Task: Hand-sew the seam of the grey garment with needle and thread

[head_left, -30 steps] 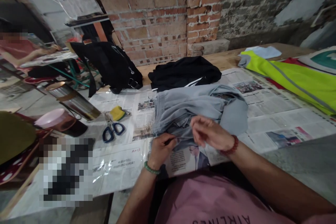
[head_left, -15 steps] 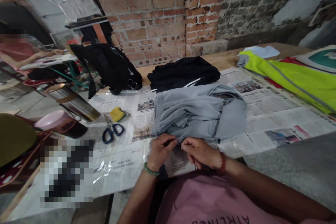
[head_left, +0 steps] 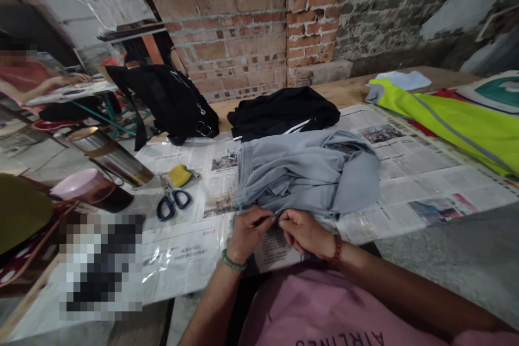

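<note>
A crumpled light grey garment (head_left: 300,173) lies on the newspaper-covered table in front of me, its gathered edge to the left. At its near edge, my left hand (head_left: 248,231), with a green bead bracelet (head_left: 233,260), is closed in a pinch on a bit of the grey cloth. My right hand (head_left: 306,231), wearing a red bead bracelet (head_left: 337,248), pinches thumb against forefinger, its fingertips almost meeting the left ones. Whatever lies between the right fingertips is too small to make out. Dark-blue-handled scissors (head_left: 173,203) lie left of the hands, beside a yellow-green sponge-like piece (head_left: 179,175).
Behind the grey garment are a black garment (head_left: 284,111) and a black bag (head_left: 170,102). A steel flask (head_left: 111,155) and a pink-lidded cup (head_left: 95,190) stand left. A neon yellow garment (head_left: 450,124) and an iron (head_left: 500,92) lie right. Another person (head_left: 28,84) sits far left.
My right hand has moved slightly left, bringing its fingertips closer to the left ones. A thin pale sliver seen at the right fingertips before no longer shows. The garment lies as before.
</note>
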Action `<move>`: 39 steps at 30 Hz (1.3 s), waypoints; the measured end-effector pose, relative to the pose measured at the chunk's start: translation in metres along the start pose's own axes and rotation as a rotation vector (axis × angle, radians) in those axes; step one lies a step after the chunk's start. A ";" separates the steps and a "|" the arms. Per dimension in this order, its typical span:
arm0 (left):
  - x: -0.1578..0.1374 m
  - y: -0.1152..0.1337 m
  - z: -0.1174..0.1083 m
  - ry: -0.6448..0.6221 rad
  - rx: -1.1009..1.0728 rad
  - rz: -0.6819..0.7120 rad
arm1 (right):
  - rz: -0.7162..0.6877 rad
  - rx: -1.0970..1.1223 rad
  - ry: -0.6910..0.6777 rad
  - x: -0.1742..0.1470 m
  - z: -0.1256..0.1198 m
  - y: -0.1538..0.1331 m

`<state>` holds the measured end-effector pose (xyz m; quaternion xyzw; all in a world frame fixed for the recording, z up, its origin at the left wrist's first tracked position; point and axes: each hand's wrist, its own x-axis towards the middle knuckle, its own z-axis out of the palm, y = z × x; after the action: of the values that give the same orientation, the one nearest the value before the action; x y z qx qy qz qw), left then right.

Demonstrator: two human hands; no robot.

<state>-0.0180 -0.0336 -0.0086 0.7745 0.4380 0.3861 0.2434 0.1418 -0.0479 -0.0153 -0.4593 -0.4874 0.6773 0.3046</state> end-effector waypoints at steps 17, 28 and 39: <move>-0.002 -0.004 0.004 -0.026 0.078 0.127 | -0.375 -0.617 0.220 -0.014 -0.047 -0.036; -0.007 -0.001 0.004 0.126 0.263 0.235 | -0.193 -0.173 -0.025 0.027 -0.033 -0.021; -0.005 0.001 0.005 0.057 0.243 0.192 | -0.243 -0.288 0.023 0.025 -0.027 -0.012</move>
<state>-0.0153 -0.0390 -0.0127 0.8254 0.4119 0.3735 0.0974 0.1568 -0.0124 -0.0149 -0.4436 -0.6276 0.5535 0.3208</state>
